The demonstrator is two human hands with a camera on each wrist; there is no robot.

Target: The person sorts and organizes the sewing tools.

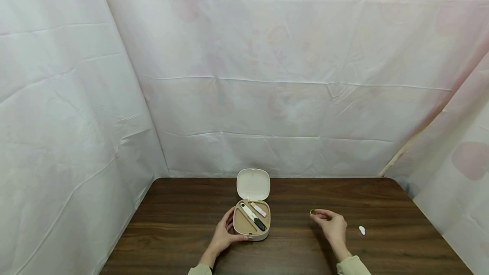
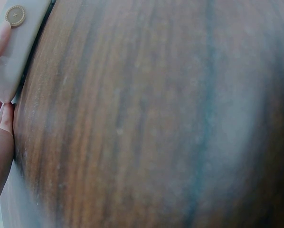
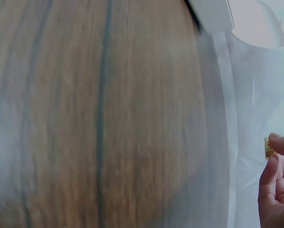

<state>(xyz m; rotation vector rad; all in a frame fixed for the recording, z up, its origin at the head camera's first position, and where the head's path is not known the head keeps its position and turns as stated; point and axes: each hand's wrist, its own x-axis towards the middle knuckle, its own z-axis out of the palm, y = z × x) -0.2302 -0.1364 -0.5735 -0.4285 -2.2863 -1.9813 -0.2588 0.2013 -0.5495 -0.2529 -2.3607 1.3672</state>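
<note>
A small cream box [image 1: 261, 237] with a tan inside stands on the table, its lid [image 1: 253, 184] raised at the back. My left hand [image 1: 223, 234] grips it at the left, thumb at the round front button [image 2: 15, 15] and fingers along the side. Diagonally in the box lie a slim white piece with a black end [image 1: 259, 224] and a short white piece with pinkish marks [image 1: 258, 209]. To the right of the box, my right hand [image 1: 333, 227] pinches a small gold ring [image 1: 313, 212] between thumb and fingertips. Its textured gold band [image 3: 269, 149] shows in the right wrist view.
A small white cloud-shaped piece [image 1: 362, 230] lies on the dark wooden table [image 1: 183, 207], to the right of my right hand. Pale fabric sheets [image 1: 244, 109] hang behind the table and along both sides.
</note>
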